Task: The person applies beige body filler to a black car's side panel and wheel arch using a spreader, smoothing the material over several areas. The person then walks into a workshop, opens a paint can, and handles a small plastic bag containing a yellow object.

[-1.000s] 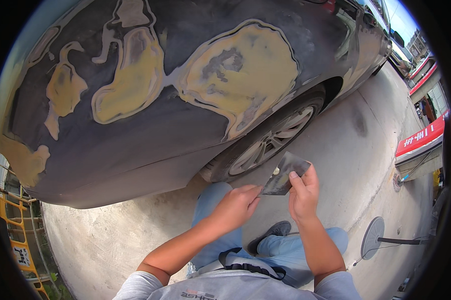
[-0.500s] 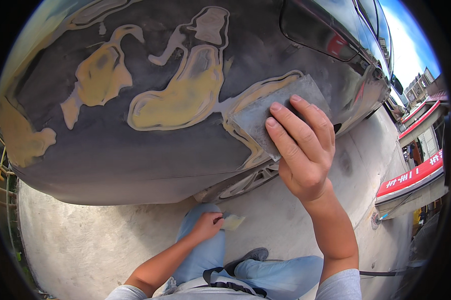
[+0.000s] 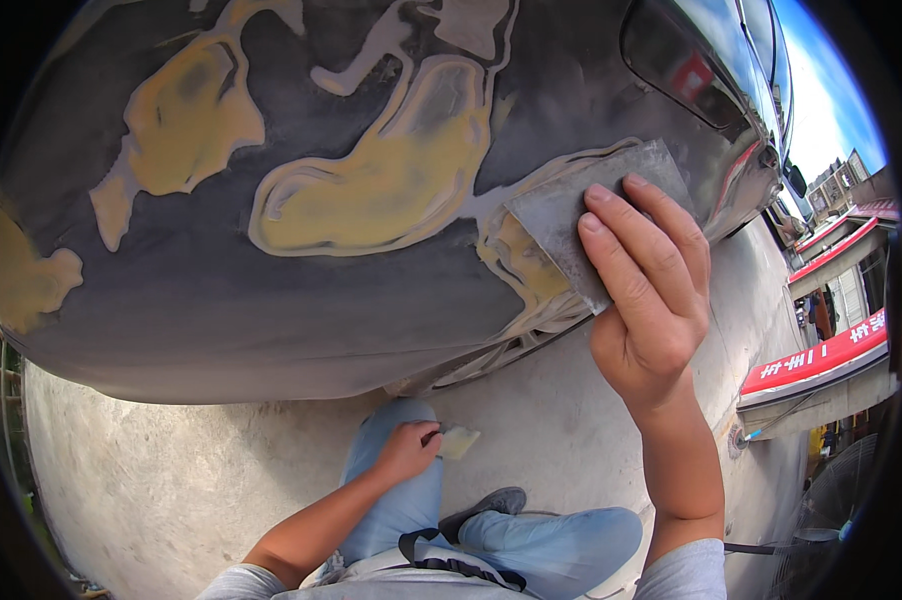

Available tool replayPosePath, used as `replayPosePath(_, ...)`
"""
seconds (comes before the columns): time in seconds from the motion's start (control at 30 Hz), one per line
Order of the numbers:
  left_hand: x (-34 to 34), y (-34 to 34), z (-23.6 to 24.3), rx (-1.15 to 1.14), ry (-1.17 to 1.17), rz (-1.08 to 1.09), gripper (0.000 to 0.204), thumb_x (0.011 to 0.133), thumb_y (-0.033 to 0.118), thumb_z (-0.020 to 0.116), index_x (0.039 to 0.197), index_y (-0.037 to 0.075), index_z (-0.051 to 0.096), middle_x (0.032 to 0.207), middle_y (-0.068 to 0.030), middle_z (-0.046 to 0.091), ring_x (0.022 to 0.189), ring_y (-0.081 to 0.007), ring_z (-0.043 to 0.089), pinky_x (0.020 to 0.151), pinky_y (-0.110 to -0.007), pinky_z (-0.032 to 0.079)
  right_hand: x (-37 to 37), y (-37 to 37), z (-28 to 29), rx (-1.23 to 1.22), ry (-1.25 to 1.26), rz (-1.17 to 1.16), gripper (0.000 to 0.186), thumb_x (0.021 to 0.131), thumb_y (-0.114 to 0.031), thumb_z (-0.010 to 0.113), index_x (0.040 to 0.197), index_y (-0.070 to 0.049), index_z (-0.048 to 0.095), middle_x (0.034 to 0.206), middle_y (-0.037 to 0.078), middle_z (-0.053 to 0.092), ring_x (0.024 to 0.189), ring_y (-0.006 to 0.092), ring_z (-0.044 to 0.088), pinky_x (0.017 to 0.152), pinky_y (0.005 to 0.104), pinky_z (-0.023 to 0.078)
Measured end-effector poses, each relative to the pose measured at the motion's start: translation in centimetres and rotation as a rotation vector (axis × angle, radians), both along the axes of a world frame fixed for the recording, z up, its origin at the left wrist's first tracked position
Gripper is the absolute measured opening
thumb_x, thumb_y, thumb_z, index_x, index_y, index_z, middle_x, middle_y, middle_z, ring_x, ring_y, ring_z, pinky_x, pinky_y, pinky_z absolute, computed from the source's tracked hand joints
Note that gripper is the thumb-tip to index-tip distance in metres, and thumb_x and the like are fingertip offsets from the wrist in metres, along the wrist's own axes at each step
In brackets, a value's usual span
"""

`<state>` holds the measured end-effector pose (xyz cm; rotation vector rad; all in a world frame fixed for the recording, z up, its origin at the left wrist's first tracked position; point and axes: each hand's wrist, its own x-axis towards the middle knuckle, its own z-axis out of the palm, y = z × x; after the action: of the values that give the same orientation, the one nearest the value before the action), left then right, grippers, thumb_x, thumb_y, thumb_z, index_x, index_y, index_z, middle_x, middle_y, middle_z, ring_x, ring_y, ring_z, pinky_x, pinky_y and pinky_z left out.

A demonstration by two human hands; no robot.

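Note:
My right hand [image 3: 646, 290] holds a grey rectangular sheet [image 3: 556, 225] against the dark, matte car panel [image 3: 371, 320], fingers pressed on it, covering part of the rightmost filler patch [image 3: 526, 265]. To its left are several other yellow and grey filler patches [image 3: 371, 180] with pale rims. My left hand [image 3: 406, 450] rests low at my left knee, closed on a thin pale flat piece [image 3: 459, 442] with a dark edge, whose kind I cannot make out.
Below the panel are the car's wheel [image 3: 481, 360], half hidden, and concrete ground [image 3: 171, 470]. At the right stand red-fronted ledges [image 3: 811, 355], a black fan [image 3: 831, 500] and a dark bar or hose [image 3: 756, 548]. Railings [image 3: 1, 390] edge the far left.
My right hand has risen with the grey sheet onto the car panel, then shifted rightward in view. My left hand has dropped away from the sheet to my knee with the pale piece.

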<state>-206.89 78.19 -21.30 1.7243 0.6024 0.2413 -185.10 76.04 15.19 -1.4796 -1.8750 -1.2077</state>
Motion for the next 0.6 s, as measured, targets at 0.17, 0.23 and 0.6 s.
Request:
replayPosePath(0.17, -0.1, 0.1, -0.2, 0.017, -0.041, 0.034, 0.031, 0.091, 0.018, 0.068, 0.111, -0.004, 0.073, 0.101, -0.0212, 0.074, 0.085, -0.0364, 0.072, 0.077, -0.042, 0.057, 0.3, -0.3, -1.8, -0.024, 0.001, 0.001, 0.031, 0.07, -0.001, 0.065, 0.097, 0.001, 0.08, 0.111, 0.013, 0.076, 0.109, 0.0361, 0.069, 0.091, 0.0446, 0.053)
replayPosePath(0.23, -0.1, 0.1, -0.2, 0.01, -0.053, 0.042, 0.031, 0.09, 0.018, 0.068, 0.111, -0.004, 0.073, 0.101, -0.0213, 0.075, 0.085, -0.0363, 0.072, 0.077, -0.042, 0.057, -0.2, -1.4, -2.0, -0.064, 0.023, -0.025, 0.03, 0.071, -0.002, 0.065, 0.097, 0.001, 0.08, 0.111, 0.012, 0.077, 0.108, 0.036, 0.069, 0.091, 0.0452, 0.053)
replayPosePath(0.6, -0.1, -0.2, -0.6, 0.017, -0.06, 0.059, 0.026, 0.093, 0.013, 0.07, 0.11, -0.006, 0.072, 0.096, -0.0184, 0.075, 0.078, -0.0237, 0.073, 0.072, -0.034, 0.056, 1.0, 0.7, 0.4, -0.063, 0.003, -0.02, 0.033, 0.076, -0.003, 0.064, 0.105, -0.003, 0.08, 0.115, 0.012, 0.077, 0.115, 0.0376, 0.07, 0.104, 0.0508, 0.05)
